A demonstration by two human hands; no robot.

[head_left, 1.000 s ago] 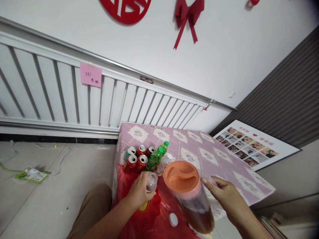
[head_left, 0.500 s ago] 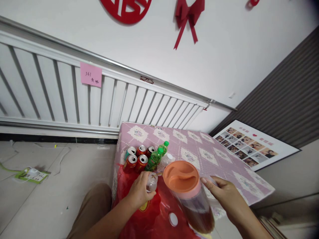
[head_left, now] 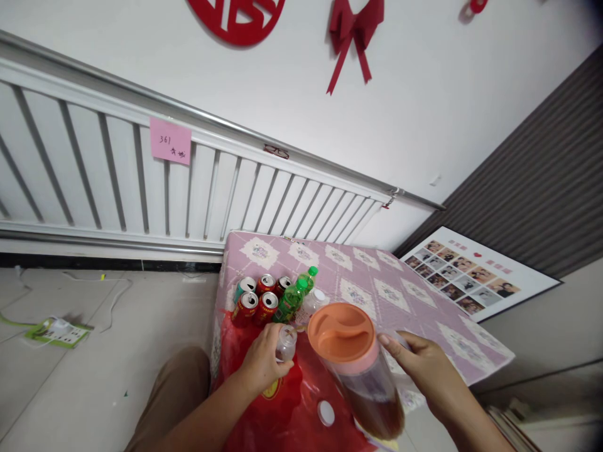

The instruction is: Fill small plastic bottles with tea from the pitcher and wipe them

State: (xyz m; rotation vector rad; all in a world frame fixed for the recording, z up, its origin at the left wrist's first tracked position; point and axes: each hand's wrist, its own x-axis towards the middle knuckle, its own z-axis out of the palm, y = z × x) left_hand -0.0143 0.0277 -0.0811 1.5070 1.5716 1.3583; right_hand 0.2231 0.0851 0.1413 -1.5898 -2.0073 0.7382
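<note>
My left hand (head_left: 264, 359) is wrapped round a small clear bottle (head_left: 286, 343) with its open mouth facing up. My right hand (head_left: 414, 364) grips the handle of a clear pitcher (head_left: 377, 402) with an orange lid (head_left: 342, 333). Brown liquid shows in the lower part of the pitcher, which tilts so that its lid side is near the bottle's mouth. A round white cap (head_left: 326, 413) lies on the red plastic (head_left: 306, 433) below both hands. Behind the bottle stand several open cans (head_left: 267, 307), two green bottles (head_left: 290, 301) and a clear bottle with a white cap (head_left: 318, 297).
A purple patterned cloth (head_left: 325, 270) covers the table beneath. A white radiator (head_left: 202, 188) runs along the wall, and a framed photo board (head_left: 485, 270) leans at the right. On the floor at left lies a green power strip (head_left: 59, 331).
The view has shifted very slightly. Both hands keep their holds, and the bottle and pitcher stay almost in the same places.
</note>
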